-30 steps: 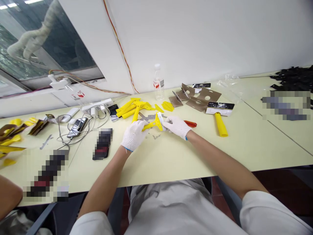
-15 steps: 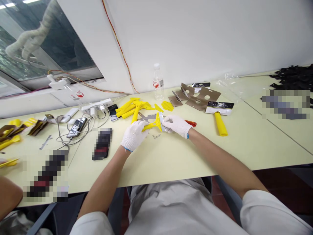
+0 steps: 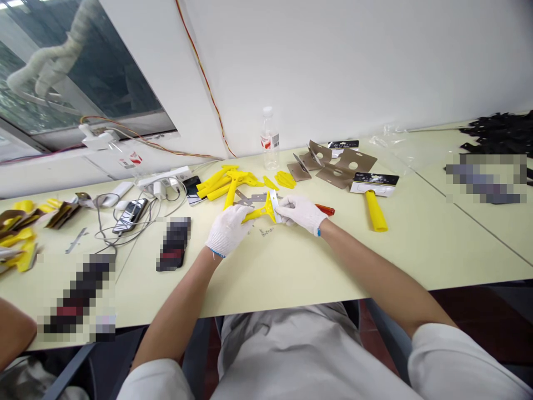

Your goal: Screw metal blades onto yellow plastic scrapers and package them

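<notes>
My left hand [image 3: 228, 229], in a white glove, grips the handle of a yellow plastic scraper [image 3: 261, 211] just above the pale table [image 3: 291, 266]. My right hand [image 3: 300, 213], also gloved, holds a thin metal blade [image 3: 273, 200] against the scraper's wide head. Small screws [image 3: 265, 232] lie on the table right under my hands. A red-handled tool [image 3: 326, 210] lies just behind my right wrist.
A pile of yellow scraper parts [image 3: 225, 183] and metal blades [image 3: 254, 198] lies behind my hands. Brown card pieces [image 3: 341, 166], a water bottle [image 3: 269, 141], a loose yellow handle [image 3: 375, 211], phones and cables [image 3: 133, 214] surround them. Another person's arm [image 3: 14, 330] is at far left.
My hands have stayed almost still on the scraper and blade. At the far left, the yellow parts near the other person have shifted.
</notes>
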`<act>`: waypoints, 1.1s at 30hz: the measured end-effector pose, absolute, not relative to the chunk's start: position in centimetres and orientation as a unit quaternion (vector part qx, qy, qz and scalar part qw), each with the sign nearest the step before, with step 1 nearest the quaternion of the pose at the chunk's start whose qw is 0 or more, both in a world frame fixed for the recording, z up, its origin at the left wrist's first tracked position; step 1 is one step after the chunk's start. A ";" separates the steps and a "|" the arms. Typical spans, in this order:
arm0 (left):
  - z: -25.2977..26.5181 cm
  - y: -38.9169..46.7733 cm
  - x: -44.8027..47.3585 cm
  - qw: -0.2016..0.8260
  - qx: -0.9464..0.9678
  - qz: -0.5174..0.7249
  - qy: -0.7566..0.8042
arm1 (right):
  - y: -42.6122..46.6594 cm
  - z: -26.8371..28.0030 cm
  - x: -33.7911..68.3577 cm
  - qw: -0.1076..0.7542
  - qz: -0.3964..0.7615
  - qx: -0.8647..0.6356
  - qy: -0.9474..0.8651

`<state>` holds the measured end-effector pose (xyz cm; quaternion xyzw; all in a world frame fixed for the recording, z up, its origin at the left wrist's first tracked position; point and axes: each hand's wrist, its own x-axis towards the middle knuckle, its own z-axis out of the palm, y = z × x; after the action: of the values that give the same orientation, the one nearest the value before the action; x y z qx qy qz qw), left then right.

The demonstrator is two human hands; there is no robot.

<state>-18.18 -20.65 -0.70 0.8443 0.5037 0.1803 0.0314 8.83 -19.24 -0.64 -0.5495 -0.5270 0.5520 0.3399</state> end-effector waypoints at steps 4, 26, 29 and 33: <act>-0.6 -20.7 -18.2 0.036 0.842 0.177 0.508 | -19.5 -0.2 8.8 0.340 0.539 -0.551 -0.539; -0.5 -20.7 -18.2 0.038 0.841 0.175 0.510 | -19.8 0.4 8.1 0.321 0.507 -0.589 -0.542; -0.4 -20.7 -18.3 0.047 0.838 0.188 0.509 | -19.6 0.4 8.5 0.322 0.497 -0.583 -0.556; -0.4 -20.6 -18.3 0.051 0.833 0.196 0.514 | -18.2 0.6 10.3 0.347 0.401 -0.612 -0.587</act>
<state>-18.32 -20.61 -0.43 0.8332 0.5145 0.1963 0.0514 10.34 -18.21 0.59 -0.6119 -0.5868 0.4008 0.3473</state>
